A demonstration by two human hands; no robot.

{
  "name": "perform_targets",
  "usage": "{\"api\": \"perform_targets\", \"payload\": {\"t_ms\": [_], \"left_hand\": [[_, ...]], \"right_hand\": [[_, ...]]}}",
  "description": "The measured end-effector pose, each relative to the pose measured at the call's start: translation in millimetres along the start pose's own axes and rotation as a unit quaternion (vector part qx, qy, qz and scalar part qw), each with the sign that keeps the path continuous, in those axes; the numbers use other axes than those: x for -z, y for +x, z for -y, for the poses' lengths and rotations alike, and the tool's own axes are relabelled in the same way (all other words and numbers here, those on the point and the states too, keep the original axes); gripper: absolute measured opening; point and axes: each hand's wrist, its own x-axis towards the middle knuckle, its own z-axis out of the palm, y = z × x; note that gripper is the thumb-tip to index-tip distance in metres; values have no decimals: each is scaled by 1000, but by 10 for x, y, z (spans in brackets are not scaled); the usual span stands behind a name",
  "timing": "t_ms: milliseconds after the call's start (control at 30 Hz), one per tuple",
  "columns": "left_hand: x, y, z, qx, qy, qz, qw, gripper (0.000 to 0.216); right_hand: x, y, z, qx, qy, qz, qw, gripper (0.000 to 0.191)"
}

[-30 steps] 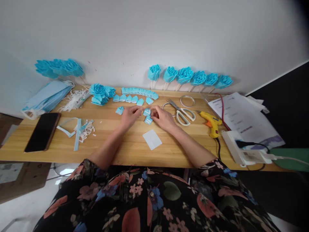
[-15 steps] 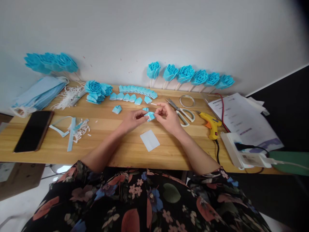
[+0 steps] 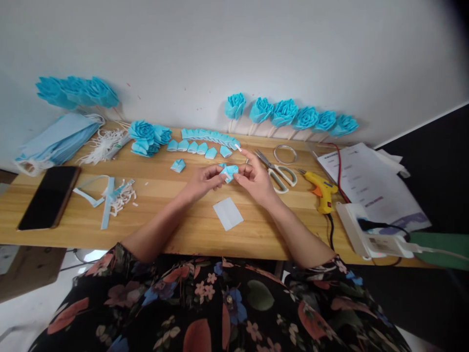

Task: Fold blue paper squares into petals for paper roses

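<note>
Between my two hands is a small folded blue petal (image 3: pixel 229 172), held above the table. My left hand (image 3: pixel 205 182) pinches its left side with thumb and fingers. At its right side, my right hand (image 3: pixel 256 181) grips it between thumb and a finger, while the index finger points up and away. A small white piece (image 3: pixel 238 146) shows at that fingertip; what it is I cannot tell. Below the hands lies a pale square sheet (image 3: pixel 228 214). Another folded petal (image 3: pixel 178 165) rests to the left, and rows of petals (image 3: pixel 198 148) lie behind.
White-handled scissors (image 3: pixel 280 177) lie right of my hand, near a wire ring (image 3: pixel 285 154). Further right are a yellow glue gun (image 3: pixel 320 189) and a power strip (image 3: pixel 353 230). Blue flowers (image 3: pixel 284 113) lean on the wall. A phone (image 3: pixel 49 198) and face masks (image 3: pixel 60 139) are left.
My right index finger has lifted higher, carrying the white piece up with it. My right thumb and finger have closed in on the petal, which is turned slightly.
</note>
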Motion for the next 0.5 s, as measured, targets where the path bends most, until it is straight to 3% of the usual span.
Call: {"api": "perform_targets", "payload": {"t_ms": [500], "left_hand": [[12, 45, 121, -44, 75, 13, 996, 26]], "right_hand": [[-34, -63, 56, 92, -151, -15, 984, 68]]}}
